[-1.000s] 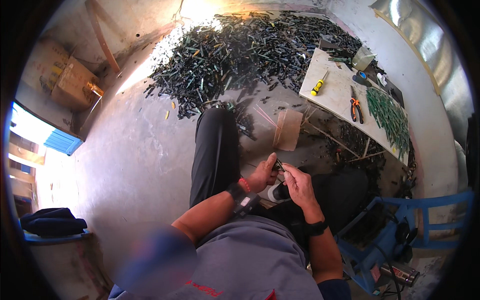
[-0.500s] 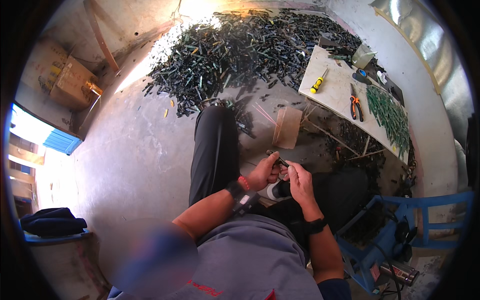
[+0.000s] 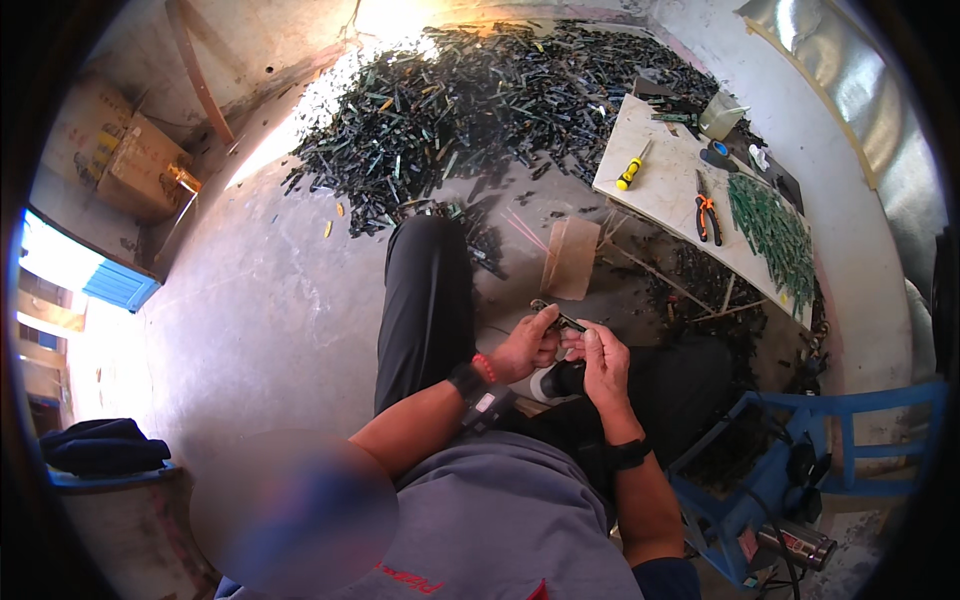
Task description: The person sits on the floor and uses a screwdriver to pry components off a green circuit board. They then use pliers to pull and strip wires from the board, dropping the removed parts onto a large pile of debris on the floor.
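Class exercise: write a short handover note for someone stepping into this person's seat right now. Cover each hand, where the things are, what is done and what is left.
Left hand and right hand: both pinch one small dark strip between them, above the lap.
Pile of dark strips covers the floor ahead.
Board at right carries a screwdriver, pliers and a row of green strips.
Done: apparently those green strips.
Left: the pile, still large.

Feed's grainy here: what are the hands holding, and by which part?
Both hands, left hand and right hand, pinch one small dark strip by its near end; details too small.
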`<state>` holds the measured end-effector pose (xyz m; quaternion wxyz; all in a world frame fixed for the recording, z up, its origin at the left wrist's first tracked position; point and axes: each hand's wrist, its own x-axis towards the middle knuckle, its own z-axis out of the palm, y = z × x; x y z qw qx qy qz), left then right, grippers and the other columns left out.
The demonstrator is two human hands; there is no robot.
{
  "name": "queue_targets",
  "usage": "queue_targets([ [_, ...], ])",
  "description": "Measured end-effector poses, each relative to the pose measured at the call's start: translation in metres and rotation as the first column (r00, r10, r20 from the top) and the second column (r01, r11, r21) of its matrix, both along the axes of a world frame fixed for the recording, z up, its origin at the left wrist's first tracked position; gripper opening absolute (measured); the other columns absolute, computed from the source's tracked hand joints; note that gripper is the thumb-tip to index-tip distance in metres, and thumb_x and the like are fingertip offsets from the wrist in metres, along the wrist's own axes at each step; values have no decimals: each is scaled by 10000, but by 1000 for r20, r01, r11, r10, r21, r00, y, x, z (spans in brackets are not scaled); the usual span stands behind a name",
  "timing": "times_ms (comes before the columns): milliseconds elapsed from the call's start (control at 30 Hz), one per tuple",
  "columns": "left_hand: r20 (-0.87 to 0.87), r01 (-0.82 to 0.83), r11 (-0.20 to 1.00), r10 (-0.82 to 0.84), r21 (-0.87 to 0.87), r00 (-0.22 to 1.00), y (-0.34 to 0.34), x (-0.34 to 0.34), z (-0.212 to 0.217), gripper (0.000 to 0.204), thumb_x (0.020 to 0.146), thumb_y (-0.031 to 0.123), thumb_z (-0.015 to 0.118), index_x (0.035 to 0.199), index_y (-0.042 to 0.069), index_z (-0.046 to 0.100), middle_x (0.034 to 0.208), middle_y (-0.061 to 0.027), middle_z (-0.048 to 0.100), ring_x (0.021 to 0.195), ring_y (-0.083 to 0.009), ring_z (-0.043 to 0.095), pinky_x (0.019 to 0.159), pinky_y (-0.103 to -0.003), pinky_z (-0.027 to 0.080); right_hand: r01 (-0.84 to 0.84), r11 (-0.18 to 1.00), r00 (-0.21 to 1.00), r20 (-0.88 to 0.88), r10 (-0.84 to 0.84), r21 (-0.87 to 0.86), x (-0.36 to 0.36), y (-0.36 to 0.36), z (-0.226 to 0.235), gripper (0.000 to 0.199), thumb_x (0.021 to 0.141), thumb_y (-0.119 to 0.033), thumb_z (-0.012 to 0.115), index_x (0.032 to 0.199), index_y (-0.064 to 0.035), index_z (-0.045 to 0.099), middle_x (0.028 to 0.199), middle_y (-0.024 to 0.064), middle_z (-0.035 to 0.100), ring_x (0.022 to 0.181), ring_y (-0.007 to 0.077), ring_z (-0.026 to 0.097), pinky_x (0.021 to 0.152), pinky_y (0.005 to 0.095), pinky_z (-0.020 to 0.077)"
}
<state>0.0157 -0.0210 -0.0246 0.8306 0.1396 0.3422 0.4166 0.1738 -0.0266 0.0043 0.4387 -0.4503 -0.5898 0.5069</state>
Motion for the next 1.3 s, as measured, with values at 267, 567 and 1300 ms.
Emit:
queue_targets([
  [267,56,13,1000,-15,26,998,-1,-2,-2,357,973,386,469,705,153,430,538,77,242,425,-49,172,399,-240,137,4,1000,1000,22,-3,-20,3,2,-3,272,991,-152,441,1119,38,588,884,110,675,721,140,632,637,261,512],
  [567,75,23,999,-26,40,997,-1,-3,5,347,979,377,455,716,159,392,560,71,245,444,-52,177,407,-239,139,-69,905,893,431,-132,421,3,0,-2,191,915,-54,527,1066,28,609,866,153,661,727,233,661,654,312,524],
  [1300,37,103,992,-106,73,994,-3,-1,10,324,992,375,420,852,97,512,578,91,273,465,-35,188,423,-228,128,-100,870,985,-173,16,-484,10,5,7,316,928,-285,589,866,22,629,710,64,634,568,112,606,471,206,450],
])
